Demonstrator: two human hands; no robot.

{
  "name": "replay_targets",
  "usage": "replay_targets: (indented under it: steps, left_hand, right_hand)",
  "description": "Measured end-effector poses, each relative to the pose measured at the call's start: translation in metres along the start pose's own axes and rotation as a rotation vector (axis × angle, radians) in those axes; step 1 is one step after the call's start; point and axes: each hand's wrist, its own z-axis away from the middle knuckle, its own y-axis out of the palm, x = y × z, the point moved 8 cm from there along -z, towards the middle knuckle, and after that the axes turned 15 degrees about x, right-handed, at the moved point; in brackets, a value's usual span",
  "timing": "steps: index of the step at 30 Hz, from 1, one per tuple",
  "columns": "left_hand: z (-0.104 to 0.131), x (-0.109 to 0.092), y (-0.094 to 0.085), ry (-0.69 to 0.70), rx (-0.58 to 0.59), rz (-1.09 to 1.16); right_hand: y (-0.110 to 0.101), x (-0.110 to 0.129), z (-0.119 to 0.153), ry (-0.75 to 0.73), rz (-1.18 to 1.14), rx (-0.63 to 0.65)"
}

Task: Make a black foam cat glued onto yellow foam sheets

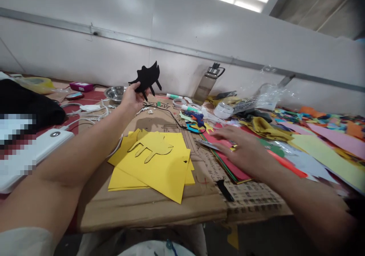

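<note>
My left hand (pixel 133 97) is raised past the yellow sheets, its thumb and fingers closed on a black animal-shaped cutout (pixel 148 76) with a spiky back and thin legs. Below it lies a loose stack of yellow paper (pixel 168 176). The top sheet bears a dark animal outline (pixel 149 149). To the right, my right hand (pixel 238 144) hovers low over a stack of coloured paper (pixel 228 165), red on top, fingers stretched out and somewhat blurred. A thin grey metal blade-like thing (pixel 208 145) lies right by its thumb; whether they touch is unclear.
Cardboard (pixel 159 210) covers the work surface. Behind are a metal bowl (pixel 115 93), a water bottle (pixel 207 83), glue sticks (pixel 191 109), a blue glue gun (pixel 196 117) with a black cable and a tape roll (pixel 224 111). Paper scraps (pixel 322 123) pile up right; a white power bank (pixel 42 153) lies left.
</note>
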Motion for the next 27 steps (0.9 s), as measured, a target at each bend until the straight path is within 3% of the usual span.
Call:
replay_targets:
  steps: [3,6,8,10,17,23,27]
  left_hand:
    - [0.003,0.004,0.004,-0.025,0.003,-0.003]
    - [0.007,0.013,0.002,-0.068,-0.026,-0.023]
    - [0.008,0.018,0.000,-0.085,-0.031,-0.037]
    - [0.007,0.023,-0.005,-0.094,-0.031,-0.047]
    - [0.003,0.040,-0.025,-0.144,-0.059,-0.104]
    - [0.004,0.045,-0.038,-0.157,-0.076,-0.155]
    - [0.006,0.047,-0.043,-0.151,-0.074,-0.183]
  right_hand:
    - [0.024,0.086,-0.033,-0.258,-0.164,0.119]
    - [0.062,0.121,-0.066,-0.261,-0.176,0.317]
    - [0.086,0.124,-0.082,-0.225,-0.137,0.477]
    - [0.095,0.124,-0.092,-0.237,-0.097,0.535]
    - [0.094,0.130,-0.095,-0.332,0.043,0.558]
    - [0.079,0.122,-0.089,-0.306,-0.110,0.469]
    - [0.086,0.117,-0.077,-0.206,-0.126,0.601]
